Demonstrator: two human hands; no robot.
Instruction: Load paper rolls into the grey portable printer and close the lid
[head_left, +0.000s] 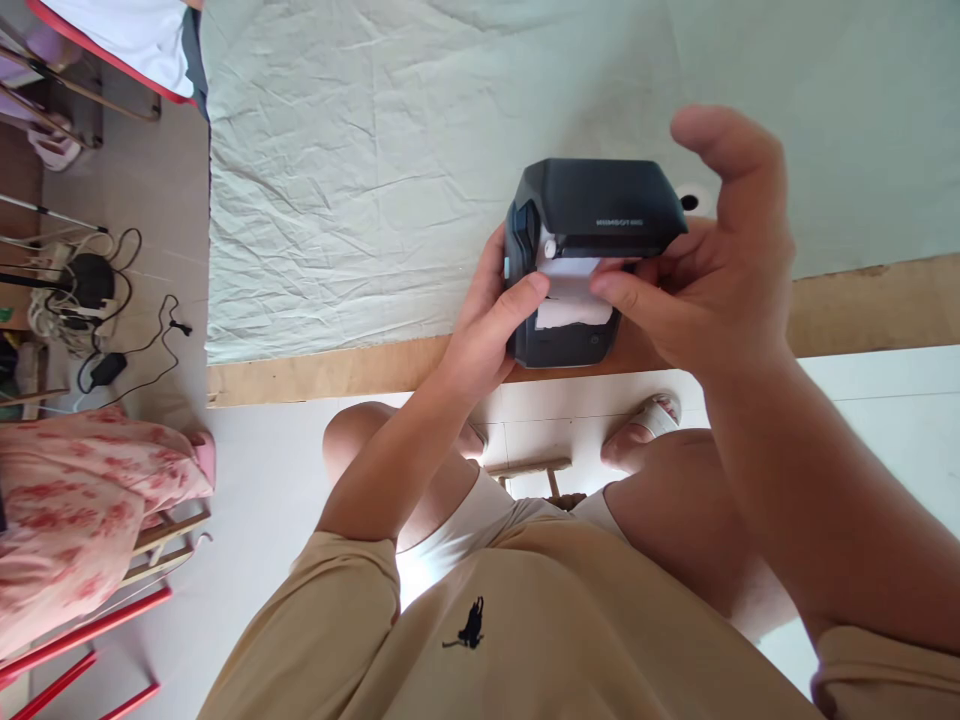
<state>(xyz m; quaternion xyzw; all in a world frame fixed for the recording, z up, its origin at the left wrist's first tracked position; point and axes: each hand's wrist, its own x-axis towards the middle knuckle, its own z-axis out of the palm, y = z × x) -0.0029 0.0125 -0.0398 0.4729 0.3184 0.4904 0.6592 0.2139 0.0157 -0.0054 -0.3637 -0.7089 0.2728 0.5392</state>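
A black label printer (pixel 600 195) with its lid raised is held at the table's near edge. White label paper (pixel 574 312) comes out of its opening and hangs down over the front. My left hand (pixel 491 320) grips the printer's left side, the thumb resting at the paper's left edge. At the right of the opening, my right hand (pixel 720 260) pinches the paper between thumb and a finger, its index finger raised away. Behind that hand, partly hidden, lies a white round thing with a black centre (pixel 690 203).
A pale green cloth (pixel 360 180) covers the table, with a bare wooden edge (pixel 330 370) towards me. To the left are cables and a black adapter (pixel 109 369) on the floor, a chair with floral fabric (pixel 82 500), and red bars (pixel 90 630).
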